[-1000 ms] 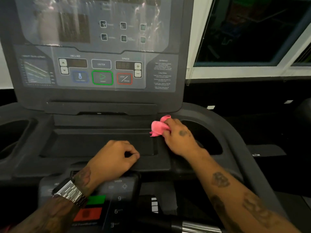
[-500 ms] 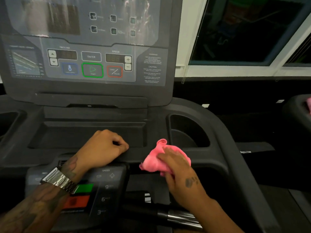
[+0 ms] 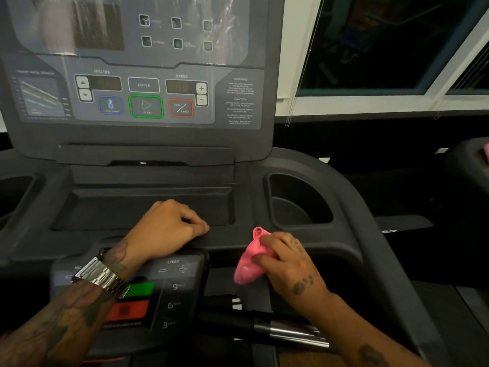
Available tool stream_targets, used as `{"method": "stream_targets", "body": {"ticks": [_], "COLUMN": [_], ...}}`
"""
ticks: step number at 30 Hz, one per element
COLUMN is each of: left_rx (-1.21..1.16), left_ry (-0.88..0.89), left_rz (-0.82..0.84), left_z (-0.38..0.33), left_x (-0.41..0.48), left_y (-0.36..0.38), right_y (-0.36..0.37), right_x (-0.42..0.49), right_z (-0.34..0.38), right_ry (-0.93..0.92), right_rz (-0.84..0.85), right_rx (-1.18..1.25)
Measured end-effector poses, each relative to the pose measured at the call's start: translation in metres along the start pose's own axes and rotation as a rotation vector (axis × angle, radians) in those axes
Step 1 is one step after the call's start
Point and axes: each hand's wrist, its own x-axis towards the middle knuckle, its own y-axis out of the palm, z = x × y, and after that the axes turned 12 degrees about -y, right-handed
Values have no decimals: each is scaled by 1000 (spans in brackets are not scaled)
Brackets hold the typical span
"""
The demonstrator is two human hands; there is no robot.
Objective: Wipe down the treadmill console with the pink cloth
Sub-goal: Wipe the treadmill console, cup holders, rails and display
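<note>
The dark grey treadmill console (image 3: pixel 148 154) fills the left and centre, with an upright display panel and a shallow tray below it. My right hand (image 3: pixel 288 263) grips a crumpled pink cloth (image 3: pixel 250 263) and presses it against the front lip of the console, just below the right cup holder (image 3: pixel 296 200). My left hand (image 3: pixel 164 229), with a metal watch on its wrist, rests as a loose fist on the front edge of the tray with nothing in it.
A lower keypad (image 3: pixel 164 287) with speed buttons and green and red blocks sits under my left wrist. A metal-ended handlebar (image 3: pixel 285 329) runs below the cloth. Dark windows (image 3: pixel 383 43) stand at the right, and a second machine (image 3: pixel 473 165) shows at the far right edge.
My right hand has drawn the pink cloth from the tray's right end down to the console's front lip, and it now sits lower on that lip. My left hand has stayed put.
</note>
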Motion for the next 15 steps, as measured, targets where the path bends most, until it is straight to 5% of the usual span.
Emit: {"method": "stream_targets", "body": {"ticks": [3,6,9,15], "left_rx": [21,16,28,20], "left_ry": [28,30,30,16], "left_rz": [5,19,41,63], "left_z": [2,3,2,1], "left_x": [0,0,1,5], "left_y": [0,-1,-1,-3], "right_y": [-5,-21,-28,0], "right_x": [-7,-21,-41,3], "right_z": [-11,-18,-29,-1], "right_ry": [-7,195,300,-103], "right_rz": [13,-61,35,67], "right_rx": [-8,31,-79,-201]}}
